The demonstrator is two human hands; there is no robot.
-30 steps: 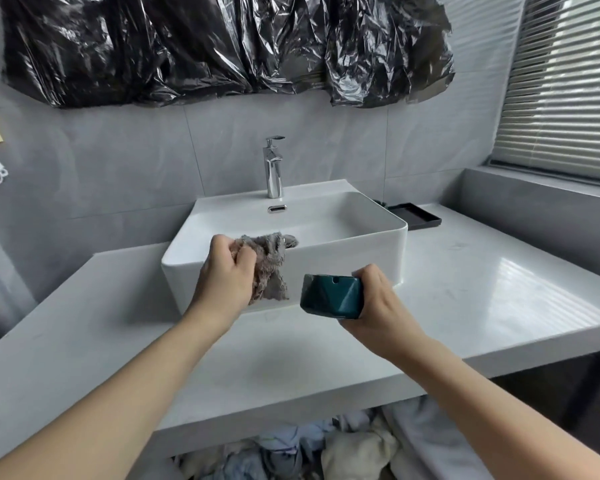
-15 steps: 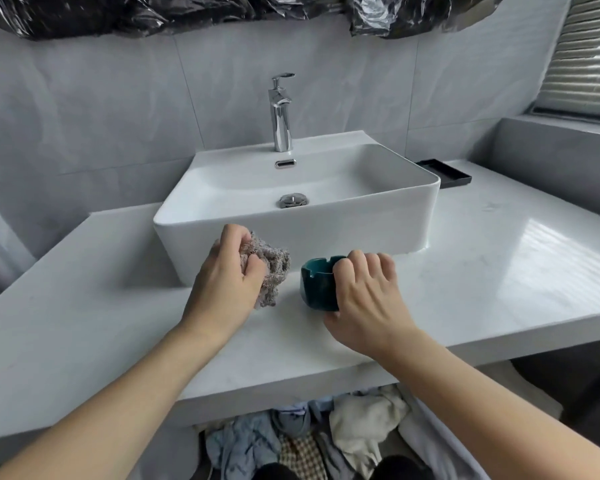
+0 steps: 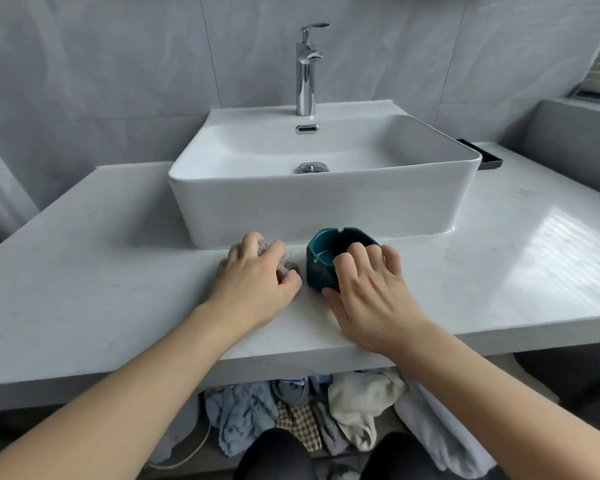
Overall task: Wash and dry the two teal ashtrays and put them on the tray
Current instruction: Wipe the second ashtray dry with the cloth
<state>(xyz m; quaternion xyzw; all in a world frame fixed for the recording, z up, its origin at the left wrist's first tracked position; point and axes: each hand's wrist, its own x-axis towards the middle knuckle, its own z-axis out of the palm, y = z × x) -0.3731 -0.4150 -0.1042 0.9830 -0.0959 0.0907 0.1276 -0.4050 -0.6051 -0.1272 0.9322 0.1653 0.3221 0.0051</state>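
Note:
One teal ashtray (image 3: 321, 259) stands upright on the white counter (image 3: 118, 289), just in front of the basin. My right hand (image 3: 371, 289) rests over its right side, fingers on the rim and thumb low at its front. My left hand (image 3: 257, 275) lies on the counter to the ashtray's left, closed around a crumpled grey cloth (image 3: 286, 266). The black tray (image 3: 484, 155) sits at the back right, partly hidden by the basin. A second ashtray is nowhere in view.
A white rectangular basin (image 3: 319, 202) with a chrome faucet (image 3: 306, 71) fills the counter's middle. A grey ledge (image 3: 568, 133) rises at the far right. Crumpled clothes (image 3: 309, 410) lie under the counter, close to my knees.
Both hands came down from the air to the counter. The ashtray went from being held sideways to standing upright on the counter. The camera tilted downward.

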